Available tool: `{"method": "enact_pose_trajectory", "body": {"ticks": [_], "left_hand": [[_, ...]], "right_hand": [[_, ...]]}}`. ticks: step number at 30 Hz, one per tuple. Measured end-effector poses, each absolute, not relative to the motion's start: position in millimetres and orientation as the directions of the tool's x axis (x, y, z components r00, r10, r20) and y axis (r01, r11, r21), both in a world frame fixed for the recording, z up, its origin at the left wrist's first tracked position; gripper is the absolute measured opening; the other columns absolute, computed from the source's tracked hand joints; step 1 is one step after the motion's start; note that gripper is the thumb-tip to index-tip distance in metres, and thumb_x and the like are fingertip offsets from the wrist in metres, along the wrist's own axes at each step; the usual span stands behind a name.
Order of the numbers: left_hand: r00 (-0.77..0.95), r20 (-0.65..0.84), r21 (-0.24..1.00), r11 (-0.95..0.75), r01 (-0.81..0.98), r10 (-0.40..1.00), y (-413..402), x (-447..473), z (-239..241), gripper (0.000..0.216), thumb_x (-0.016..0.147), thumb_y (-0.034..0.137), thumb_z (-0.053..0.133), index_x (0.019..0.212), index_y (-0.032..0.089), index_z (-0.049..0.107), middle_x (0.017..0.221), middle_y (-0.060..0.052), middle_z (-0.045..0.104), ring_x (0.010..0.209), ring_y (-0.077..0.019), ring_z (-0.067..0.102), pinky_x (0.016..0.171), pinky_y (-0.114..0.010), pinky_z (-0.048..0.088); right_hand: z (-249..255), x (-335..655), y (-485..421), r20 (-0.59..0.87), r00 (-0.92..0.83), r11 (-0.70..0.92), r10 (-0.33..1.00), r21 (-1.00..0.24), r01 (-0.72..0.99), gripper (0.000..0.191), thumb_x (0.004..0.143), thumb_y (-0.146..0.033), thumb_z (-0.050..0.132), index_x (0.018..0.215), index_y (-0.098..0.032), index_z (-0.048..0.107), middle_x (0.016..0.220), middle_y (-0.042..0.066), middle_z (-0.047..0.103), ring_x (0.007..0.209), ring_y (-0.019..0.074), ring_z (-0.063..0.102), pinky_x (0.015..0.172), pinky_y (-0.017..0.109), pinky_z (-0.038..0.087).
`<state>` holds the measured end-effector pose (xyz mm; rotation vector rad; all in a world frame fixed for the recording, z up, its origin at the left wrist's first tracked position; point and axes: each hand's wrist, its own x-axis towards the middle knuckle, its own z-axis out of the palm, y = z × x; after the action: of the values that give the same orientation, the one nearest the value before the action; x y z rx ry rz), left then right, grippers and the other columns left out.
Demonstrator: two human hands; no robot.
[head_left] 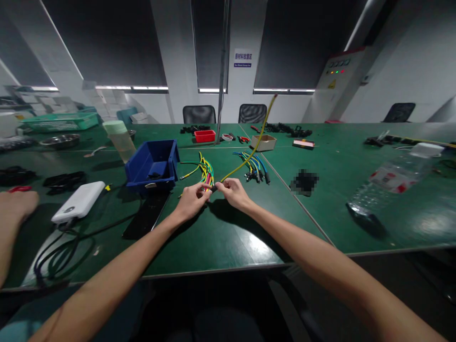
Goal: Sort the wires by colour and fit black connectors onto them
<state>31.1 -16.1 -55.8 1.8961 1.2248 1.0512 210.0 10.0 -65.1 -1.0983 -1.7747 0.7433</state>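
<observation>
Between my two hands is a yellow cable (250, 154) with a black connector (214, 188) at its near end. My left hand (193, 200) pinches the connector. Closed round the cable just behind it is my right hand (233, 192); from there the cable rises to the upper right, its far end in the air. A bundle of yellow, green and red cables (206, 168) lies just beyond my left hand. Past my right hand rests a second bundle, of blue and yellow cables (257, 166) with black connectors.
Left of my hands stand a blue bin (152, 164), a dark phone (147, 216), a white power bank (79, 202) and a capped bottle (119, 141). A co-worker's hand (17, 206) is at far left. Rightward is a clear plastic bottle (394, 183); farther back, a red tray (204, 136) and cardboard box (263, 143).
</observation>
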Motion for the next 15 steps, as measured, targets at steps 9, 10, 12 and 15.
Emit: {"method": "enact_pose_trajectory", "body": {"ticks": [9, 10, 12, 15], "left_hand": [[0.111, 0.337, 0.924, -0.351, 0.154, 0.935, -105.9, 77.7, -20.7, 0.021, 0.080, 0.040, 0.059, 0.082, 0.019, 0.063, 0.062, -0.002, 0.061, 0.058, -0.0153, 0.055, 0.061, -0.028, 0.043], [0.166, 0.281, 0.958, -0.285, 0.001, 0.945, -126.3, 86.1, -16.4, 0.021, 0.080, 0.041, 0.059, 0.081, 0.020, 0.063, 0.061, -0.002, 0.060, 0.056, -0.0152, 0.055, 0.059, -0.028, 0.042], [0.340, 0.225, 0.944, -0.119, -0.306, 0.913, -168.8, 98.8, -9.4, 0.022, 0.080, 0.046, 0.059, 0.082, 0.024, 0.064, 0.063, -0.003, 0.062, 0.056, -0.0159, 0.057, 0.057, -0.029, 0.042], [0.628, 0.215, 0.870, 0.145, -0.471, 0.748, -224.5, 100.3, -6.3, 0.041, 0.070, 0.066, 0.056, 0.091, 0.032, 0.066, 0.069, -0.008, 0.064, 0.060, -0.0212, 0.060, 0.055, -0.033, 0.041]], "right_hand": [[-67.7, 217.8, 19.1, 0.308, -0.209, 0.363, 0.928, -0.875, 0.320, 0.035, 0.077, -0.046, 0.053, 0.057, -0.016, 0.050, 0.048, -0.006, 0.039, 0.046, 0.0075, 0.033, 0.045, 0.022, 0.024], [-67.3, 218.6, 19.4, 0.299, -0.203, 0.352, 0.932, -0.880, 0.318, 0.035, 0.077, -0.045, 0.052, 0.058, -0.016, 0.052, 0.047, -0.006, 0.039, 0.045, 0.0074, 0.033, 0.045, 0.022, 0.024], [-67.1, 220.3, 20.4, 0.267, -0.187, 0.314, 0.945, -0.899, 0.305, 0.034, 0.077, -0.045, 0.052, 0.058, -0.015, 0.054, 0.044, -0.006, 0.039, 0.041, 0.0071, 0.032, 0.043, 0.022, 0.023], [-69.3, 223.2, 23.4, 0.212, -0.155, 0.248, 0.965, -0.930, 0.270, 0.033, 0.075, -0.045, 0.053, 0.059, -0.016, 0.054, 0.041, -0.007, 0.038, 0.037, 0.0068, 0.031, 0.040, 0.022, 0.021]]}}
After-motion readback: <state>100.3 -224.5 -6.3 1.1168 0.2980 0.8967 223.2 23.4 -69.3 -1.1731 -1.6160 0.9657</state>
